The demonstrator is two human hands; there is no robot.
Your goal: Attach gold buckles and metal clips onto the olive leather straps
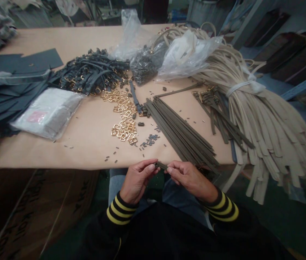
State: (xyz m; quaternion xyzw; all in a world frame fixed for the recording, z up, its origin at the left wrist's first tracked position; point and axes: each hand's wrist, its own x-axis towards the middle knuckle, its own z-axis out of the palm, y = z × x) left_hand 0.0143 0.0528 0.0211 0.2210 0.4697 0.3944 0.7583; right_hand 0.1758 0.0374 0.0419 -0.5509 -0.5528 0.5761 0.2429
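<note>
Strap piece (161, 166): small, narrow and dark olive, it was held between the two hands, just off the table's near edge and above the person's lap; its finer details were too small to tell.
Left hand (138, 178): thumb and forefinger were pinched on the piece's left end, closed around it.
Right hand (193, 178): thumb and fingers gripped the other end, so that both hands held it at once, their fingertips close together.
Olive straps (181, 131): a long flat bundle slanted across the table, its near end just beyond the right hand.
Gold rings (124, 126): open metal frames lay heaped left of the bundle.
Grey bits (151, 140): these lay scattered between the rings and the bundle.
Navy straps (88, 74): a pile with gold fittings stood behind the rings, beside a white packet (48, 113) in clear wrap.
Beige straps (272, 133): a tied bunch hung over the near edge at the right.
Table (88, 148): its brown top bore all these piles.
</note>
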